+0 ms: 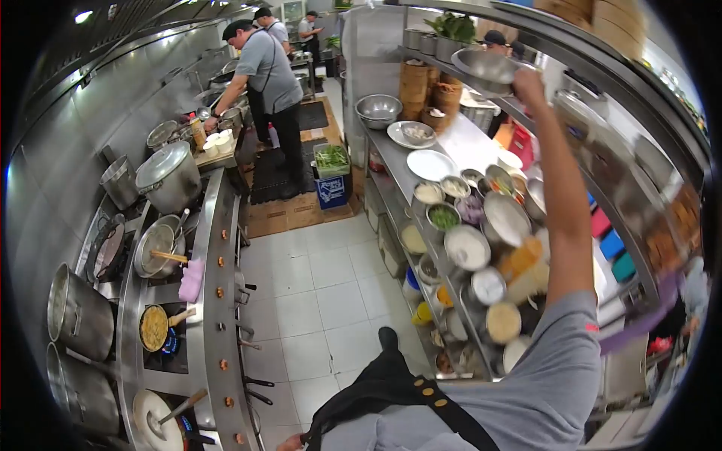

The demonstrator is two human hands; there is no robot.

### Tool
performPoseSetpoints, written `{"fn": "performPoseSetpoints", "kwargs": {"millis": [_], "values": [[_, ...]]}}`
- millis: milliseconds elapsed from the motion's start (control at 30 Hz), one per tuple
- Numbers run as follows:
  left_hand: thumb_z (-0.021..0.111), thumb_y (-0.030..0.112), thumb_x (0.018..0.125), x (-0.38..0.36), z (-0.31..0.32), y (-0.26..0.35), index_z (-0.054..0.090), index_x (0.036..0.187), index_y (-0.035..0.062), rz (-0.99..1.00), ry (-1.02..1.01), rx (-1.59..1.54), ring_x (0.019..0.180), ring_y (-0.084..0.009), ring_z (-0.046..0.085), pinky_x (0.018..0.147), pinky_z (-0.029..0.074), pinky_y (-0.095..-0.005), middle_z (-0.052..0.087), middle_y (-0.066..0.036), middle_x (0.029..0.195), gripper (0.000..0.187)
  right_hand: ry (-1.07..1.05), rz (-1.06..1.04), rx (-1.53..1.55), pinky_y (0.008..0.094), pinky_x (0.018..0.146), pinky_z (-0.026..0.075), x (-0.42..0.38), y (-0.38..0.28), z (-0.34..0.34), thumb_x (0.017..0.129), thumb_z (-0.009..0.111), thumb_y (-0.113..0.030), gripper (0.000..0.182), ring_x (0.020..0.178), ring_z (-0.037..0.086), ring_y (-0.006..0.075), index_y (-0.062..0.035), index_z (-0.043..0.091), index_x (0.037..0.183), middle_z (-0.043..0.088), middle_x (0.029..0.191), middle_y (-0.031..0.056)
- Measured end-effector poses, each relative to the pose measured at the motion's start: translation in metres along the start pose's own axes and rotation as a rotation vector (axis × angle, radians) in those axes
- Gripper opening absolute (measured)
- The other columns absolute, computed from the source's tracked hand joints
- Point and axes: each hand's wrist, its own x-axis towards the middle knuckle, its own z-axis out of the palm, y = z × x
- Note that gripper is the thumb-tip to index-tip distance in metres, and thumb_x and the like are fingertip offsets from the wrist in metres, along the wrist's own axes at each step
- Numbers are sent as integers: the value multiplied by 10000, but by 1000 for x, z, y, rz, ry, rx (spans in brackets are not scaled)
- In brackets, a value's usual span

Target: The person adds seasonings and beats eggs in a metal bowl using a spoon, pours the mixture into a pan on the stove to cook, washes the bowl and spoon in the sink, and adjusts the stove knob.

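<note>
My right hand (529, 84) is raised at the upper right, its fingers closed on the rim of a metal bowl (485, 66) by the upper shelf. Only a small part of my left hand (290, 443) shows at the bottom edge, low beside my apron; its fingers are not clear. Below my raised arm, the steel counter holds a white plate (431, 164), a bowl of chopped greens (444, 217), a bowl of white food (466, 248) and several other ingredient containers.
At left, a stove (207, 301) carries a lidded pot (167, 169), a small pan of yellow food (154, 328) and a wok (158, 421). A co-worker (274, 83) stands further back by the burners. A blue crate (332, 192) sits on the floor near the counter's end.
</note>
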Motion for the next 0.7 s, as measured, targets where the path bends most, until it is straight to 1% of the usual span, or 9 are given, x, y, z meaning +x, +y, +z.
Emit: {"fn": "performPoseSetpoints", "kwargs": {"millis": [33,67,100,133,200,300,400,567,700], "values": [[466,427,884,4,0,28,505,1190,56,-12,95,-48,1039,-197,505,915,378,-319,534,-74,1162,482,231,512,434,444,742,467,34,5,20,787,414,-300,392,785,633,332,-6,650,680,643,805,209],[471,421,879,2,0,57,511,1176,54,-18,181,-93,1028,-204,511,906,385,-324,539,-81,1148,473,-154,565,572,443,797,453,69,26,18,757,422,-322,405,850,629,346,2,664,736,648,857,211],[477,414,875,1,1,84,518,1162,51,-22,246,-140,1018,-211,517,898,392,-330,544,-88,1134,464,-88,511,472,421,857,452,92,37,26,742,446,-325,409,978,602,361,-24,681,889,624,1010,226],[482,408,871,-3,2,111,524,1148,49,-19,309,-186,1007,-217,522,889,399,-335,548,-94,1119,455,-1,709,526,418,926,420,124,52,56,759,436,-344,464,1092,544,363,-31,645,1031,579,1140,209],[493,395,862,-9,3,154,537,1120,44,-14,400,-261,985,-231,534,872,413,-345,558,-108,1091,438,-80,875,556,423,993,366,174,78,85,783,424,-391,549,1185,465,369,-47,552,1192,481,1284,203],[509,376,849,-18,7,187,557,1077,37,-20,499,-344,952,-252,552,847,433,-360,573,-128,1049,411,140,869,514,426,1003,350,217,102,139,808,402,-467,614,1223,425,365,-74,486,1272,420,1337,212],[526,356,835,-31,26,178,576,1035,30,-66,566,-412,919,-273,570,821,454,-376,587,-149,1006,386,-74,702,266,413,992,341,258,154,216,783,412,-549,658,1197,454,336,-66,550,1208,484,1271,219],[553,324,813,-44,136,112,609,964,17,-200,524,-426,865,-307,600,778,488,-402,612,-183,936,347,-65,326,259,419,960,369,286,97,236,800,447,-491,588,1141,481,322,-66,545,1194,504,1221,187],[575,299,796,5,151,133,635,908,8,-142,581,-352,821,-335,623,744,516,-422,631,-210,879,317,81,210,430,425,934,392,285,10,197,813,476,-444,533,1097,503,311,-66,540,1184,521,1181,162]]}}
